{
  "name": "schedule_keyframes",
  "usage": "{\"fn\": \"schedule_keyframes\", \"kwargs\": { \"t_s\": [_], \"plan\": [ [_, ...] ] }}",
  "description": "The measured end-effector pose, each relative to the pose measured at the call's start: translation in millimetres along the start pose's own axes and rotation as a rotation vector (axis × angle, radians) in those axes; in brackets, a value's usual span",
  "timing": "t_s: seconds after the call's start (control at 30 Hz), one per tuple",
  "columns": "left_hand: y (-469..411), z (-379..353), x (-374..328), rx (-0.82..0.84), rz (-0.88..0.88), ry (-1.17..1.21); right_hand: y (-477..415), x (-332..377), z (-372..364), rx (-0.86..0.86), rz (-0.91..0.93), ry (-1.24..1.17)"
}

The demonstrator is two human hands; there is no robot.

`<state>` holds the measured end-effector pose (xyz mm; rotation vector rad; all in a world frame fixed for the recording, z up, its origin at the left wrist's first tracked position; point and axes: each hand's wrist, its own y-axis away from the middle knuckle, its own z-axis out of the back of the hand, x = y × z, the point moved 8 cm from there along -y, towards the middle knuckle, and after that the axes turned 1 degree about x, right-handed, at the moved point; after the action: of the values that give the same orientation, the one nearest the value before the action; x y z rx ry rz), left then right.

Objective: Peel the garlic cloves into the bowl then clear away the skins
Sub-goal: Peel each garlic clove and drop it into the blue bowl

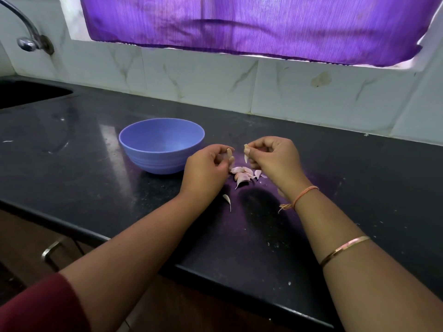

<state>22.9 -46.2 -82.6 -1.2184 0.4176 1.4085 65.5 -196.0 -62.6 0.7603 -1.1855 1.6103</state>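
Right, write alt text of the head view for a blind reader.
Over a black counter, the left hand holds a garlic clove while the right hand pinches a skin. Loose cloves lie beside a blue bowl.

Home kitchen: black stone counter [96, 130], sink [28, 93] with wall tap [28, 39], marbled tiles [191, 75], curtained window [251, 22].

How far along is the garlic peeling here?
Early. The blue bowl looks empty; one loose skin lies on the countertop. In hand: the left hand grips a clove while the right hand pinches a strip of skin. Left: the pile of unpeeled cloves, then clearing the skins.
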Motion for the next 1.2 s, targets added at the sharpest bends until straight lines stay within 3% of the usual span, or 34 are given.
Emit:
{"fn": "schedule_keyframes", "kwargs": {
  "t_s": [0.33,0.57,0.7,0.93,1.2],
  "plan": [
    [0,-5,1,0.067,-0.013,-0.173,1,-9,-9,0.222,0.006,0.404],
    [-3,-5,8,0.056,0.028,-0.069,2,6,-7,0.190,0.081,0.339],
    [-4,-5,9,0.081,0.046,-0.025,13,13,-21,0.401,0.049,0.282],
    [-4,-6,7,0.094,0.032,-0.004,37,10,-50,0.719,-0.064,0.434],
    [-5,-6,10,0.106,0.053,0.057,36,5,-51,0.705,-0.102,0.409]
  ]
}}
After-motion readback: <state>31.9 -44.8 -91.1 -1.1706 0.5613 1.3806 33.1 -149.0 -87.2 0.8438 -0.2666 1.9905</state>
